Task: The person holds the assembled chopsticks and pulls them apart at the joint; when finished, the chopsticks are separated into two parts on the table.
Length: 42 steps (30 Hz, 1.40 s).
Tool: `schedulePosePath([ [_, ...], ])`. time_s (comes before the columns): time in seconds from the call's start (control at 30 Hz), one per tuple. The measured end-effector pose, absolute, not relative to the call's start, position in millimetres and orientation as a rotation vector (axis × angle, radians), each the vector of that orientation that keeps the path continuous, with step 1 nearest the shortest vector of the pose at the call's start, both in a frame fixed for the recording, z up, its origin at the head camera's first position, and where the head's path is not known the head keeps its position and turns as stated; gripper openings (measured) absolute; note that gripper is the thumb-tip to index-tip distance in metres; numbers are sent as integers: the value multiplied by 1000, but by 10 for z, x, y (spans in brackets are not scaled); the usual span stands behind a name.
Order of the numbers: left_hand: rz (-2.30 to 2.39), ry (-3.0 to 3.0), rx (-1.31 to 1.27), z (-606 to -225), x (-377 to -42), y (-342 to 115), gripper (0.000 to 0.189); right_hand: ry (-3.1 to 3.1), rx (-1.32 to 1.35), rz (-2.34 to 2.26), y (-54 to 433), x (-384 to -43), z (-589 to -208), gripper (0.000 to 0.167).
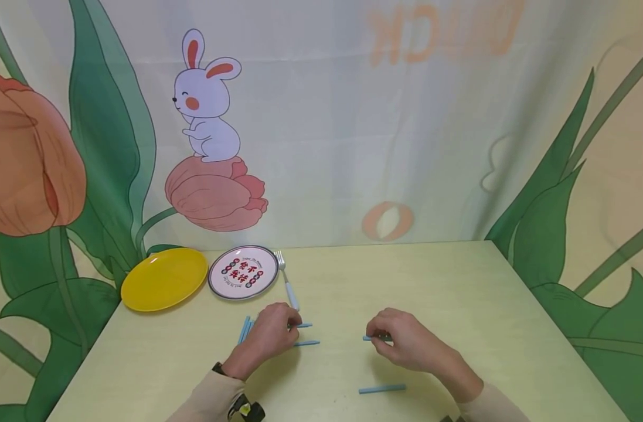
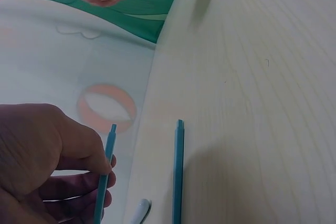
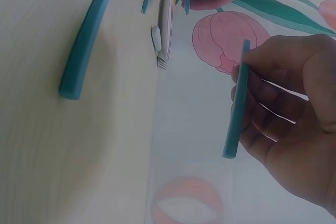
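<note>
Between the thumb and fingers of my left hand [image 1: 274, 331] is a thin blue stick [image 2: 111, 148], its narrower peg-like tip pointing away from the hand. A second blue stick [image 1: 308, 343] with a similar tip lies on the table just below that hand. My right hand [image 1: 408, 340] pinches another blue stick [image 3: 238, 108] above the table; the left wrist view shows a square hollow at one end of it. Nearer the front, a blue stick [image 1: 381, 388] lies beneath the right hand. Several more blue sticks [image 1: 244, 329] are partly hidden behind the left hand.
A yellow plate [image 1: 165, 281] and a white plate [image 1: 231, 287] with red characters stand at the back left. Beside them lies a fork [image 1: 286, 284] with a pale handle. A printed curtain [image 1: 326, 146] hangs behind the table [image 1: 458, 281].
</note>
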<state>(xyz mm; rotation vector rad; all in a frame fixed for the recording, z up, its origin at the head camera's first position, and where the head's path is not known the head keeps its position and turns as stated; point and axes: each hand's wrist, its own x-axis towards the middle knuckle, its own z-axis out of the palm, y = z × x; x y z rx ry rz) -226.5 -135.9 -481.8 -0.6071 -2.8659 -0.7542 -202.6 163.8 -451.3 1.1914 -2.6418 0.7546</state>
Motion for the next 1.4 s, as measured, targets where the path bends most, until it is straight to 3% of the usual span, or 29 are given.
schedulePosePath([
  [1.4,-755,-2975,-753,-4987,-2341,-1322,8,-2718,1355,794,1563,-1885,-4703,7],
])
